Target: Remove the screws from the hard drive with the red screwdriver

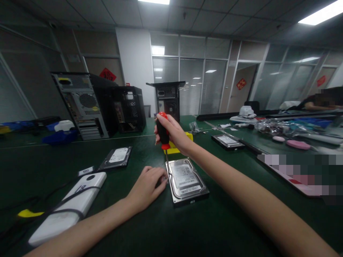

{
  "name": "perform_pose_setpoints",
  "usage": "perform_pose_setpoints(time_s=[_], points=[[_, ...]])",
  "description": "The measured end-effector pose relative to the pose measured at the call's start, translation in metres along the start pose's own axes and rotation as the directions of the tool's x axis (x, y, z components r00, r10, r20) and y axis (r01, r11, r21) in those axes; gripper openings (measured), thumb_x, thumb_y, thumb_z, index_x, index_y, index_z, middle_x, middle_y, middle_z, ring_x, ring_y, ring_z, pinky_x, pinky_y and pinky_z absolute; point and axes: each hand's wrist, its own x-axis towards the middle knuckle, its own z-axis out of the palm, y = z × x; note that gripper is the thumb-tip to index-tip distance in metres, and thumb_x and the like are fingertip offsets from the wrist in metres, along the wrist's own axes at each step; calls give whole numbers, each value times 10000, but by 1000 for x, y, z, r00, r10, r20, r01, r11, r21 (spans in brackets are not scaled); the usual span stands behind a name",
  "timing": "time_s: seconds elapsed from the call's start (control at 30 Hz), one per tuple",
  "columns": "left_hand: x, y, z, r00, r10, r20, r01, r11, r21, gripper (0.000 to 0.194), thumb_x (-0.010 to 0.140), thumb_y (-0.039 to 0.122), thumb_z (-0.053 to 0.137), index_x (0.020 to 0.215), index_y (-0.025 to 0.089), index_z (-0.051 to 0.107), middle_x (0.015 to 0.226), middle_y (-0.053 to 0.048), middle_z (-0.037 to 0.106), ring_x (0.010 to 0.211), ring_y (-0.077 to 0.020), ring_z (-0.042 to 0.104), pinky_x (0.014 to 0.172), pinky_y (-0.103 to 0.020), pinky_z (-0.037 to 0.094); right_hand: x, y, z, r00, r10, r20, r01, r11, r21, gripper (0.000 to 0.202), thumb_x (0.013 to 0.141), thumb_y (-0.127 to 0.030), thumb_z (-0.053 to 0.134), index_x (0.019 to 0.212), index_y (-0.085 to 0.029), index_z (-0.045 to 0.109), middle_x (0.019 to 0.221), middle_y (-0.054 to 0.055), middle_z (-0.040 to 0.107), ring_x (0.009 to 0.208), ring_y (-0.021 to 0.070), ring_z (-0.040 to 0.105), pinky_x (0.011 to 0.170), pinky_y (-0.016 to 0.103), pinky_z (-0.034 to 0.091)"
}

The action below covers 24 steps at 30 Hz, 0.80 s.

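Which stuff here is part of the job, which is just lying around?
In use:
- red-and-black screwdriver, in the right hand
- center hard drive, beside the left hand

Apparently idle:
- left hard drive
- right hard drive
- cable-wrapped white block
- computer cases
- yellow container (role unclear)

Clock directions run from the middle of the view. At ten, a red diamond sign (107,74) on a door reads 福; at two, another red diamond (241,84) bears characters too small to read. At eight, a white cable-wrapped device (70,206) carries handwritten figures resembling 18, their order uncertain, and a paper tag (86,171) beyond it an 8-like mark. Between five and six, the hard disk drive (184,176) has a printed label with barcodes, its lettering too blurred to read.
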Motion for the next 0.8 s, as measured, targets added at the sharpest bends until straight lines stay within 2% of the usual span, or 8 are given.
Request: perform_pose_setpoints(time_s=[0.2,0.4,0.6,0.8], points=[[0,1,-1,1000,-2,-2,2,1000,-10,93,876,192,437,863,189,528,759,18,543,719,-152,494,770,-325,329,1,1,-2,1000,-4,-26,6,997,73,259,834,-406,495,925,-164,513,773,-4,542,542,66,545,531,213,511],[1,1,0,1000,-6,-6,6,1000,-14,87,873,194,444,863,190,530,766,15,550,732,-156,500,778,-328,330,0,0,-3,997,-73,-38,75,996,51,227,867,-352,453,1059,-230,440,711,-34,537,526,77,537,495,205,488],[0,1,0,1000,-2,-3,2,1000,-7,93,876,192,437,860,190,528,760,17,547,724,-154,498,770,-324,329,2,-1,-4,997,-66,-44,68,997,44,176,858,-324,458,997,-216,470,776,-23,537,542,72,545,482,196,485],[1,1,-1,1000,-1,-7,1,1000,-3,97,876,195,433,860,192,528,763,18,551,719,-154,498,765,-321,329,2,0,-5,992,-129,11,128,988,90,217,841,-317,456,1010,-187,502,821,2,541,648,92,573,569,212,503]])
